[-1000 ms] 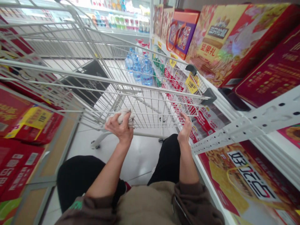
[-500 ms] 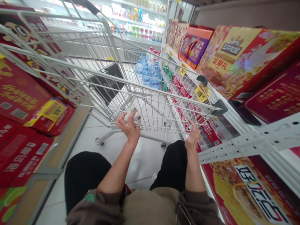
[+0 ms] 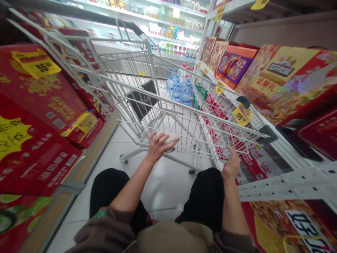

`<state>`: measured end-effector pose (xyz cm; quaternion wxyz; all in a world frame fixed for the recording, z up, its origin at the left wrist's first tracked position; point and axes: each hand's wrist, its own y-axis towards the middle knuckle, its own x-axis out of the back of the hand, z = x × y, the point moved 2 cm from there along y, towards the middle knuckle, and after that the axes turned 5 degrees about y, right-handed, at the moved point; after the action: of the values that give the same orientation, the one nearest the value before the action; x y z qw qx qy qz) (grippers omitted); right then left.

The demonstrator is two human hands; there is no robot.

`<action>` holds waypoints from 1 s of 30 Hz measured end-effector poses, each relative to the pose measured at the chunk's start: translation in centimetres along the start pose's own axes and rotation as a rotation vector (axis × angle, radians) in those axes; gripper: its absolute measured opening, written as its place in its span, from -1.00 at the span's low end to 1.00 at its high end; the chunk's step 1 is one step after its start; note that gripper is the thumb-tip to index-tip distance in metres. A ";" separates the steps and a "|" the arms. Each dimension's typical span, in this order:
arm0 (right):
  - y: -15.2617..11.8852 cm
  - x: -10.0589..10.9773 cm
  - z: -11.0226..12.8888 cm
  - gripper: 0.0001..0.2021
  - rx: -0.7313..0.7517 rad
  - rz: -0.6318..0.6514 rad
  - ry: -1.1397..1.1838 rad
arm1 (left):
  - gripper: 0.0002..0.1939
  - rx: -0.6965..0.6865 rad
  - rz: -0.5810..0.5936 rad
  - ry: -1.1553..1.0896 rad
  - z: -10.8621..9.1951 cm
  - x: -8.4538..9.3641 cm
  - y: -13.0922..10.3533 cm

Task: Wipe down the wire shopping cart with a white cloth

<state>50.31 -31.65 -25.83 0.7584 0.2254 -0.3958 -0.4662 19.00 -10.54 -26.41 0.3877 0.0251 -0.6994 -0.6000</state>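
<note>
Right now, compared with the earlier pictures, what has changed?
The left hand has turned: its fingers, which pointed up, now reach rightward over the pale cloth held at the lower side of the cart basket. The view has swung left. Nothing was let go. The right hand stays by the basket's lower right corner; the water bottles stay beyond.

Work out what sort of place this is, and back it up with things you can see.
Most likely a supermarket: there is a wire shopping cart, a yellow price tag reading 119, and a nut gift box on display at the right.
</note>
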 end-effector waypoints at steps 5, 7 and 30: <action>-0.1 -0.1 0.6 -0.35 0.032 0.027 -0.022 | -0.75 0.216 -0.053 -0.051 1.5 1.5 -0.1; -0.1 -0.2 0.6 -0.35 0.034 0.039 -0.023 | -0.70 0.414 -0.100 -0.018 2.3 2.3 0.4; -0.5 -1.0 0.6 -0.39 0.079 -0.097 0.000 | -0.58 0.886 -0.326 0.249 9.9 7.2 1.6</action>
<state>49.31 -30.95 -26.21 0.7253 0.2741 -0.4026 -0.4865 9.00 -5.58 -21.19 0.3213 0.3686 -0.8227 -0.2899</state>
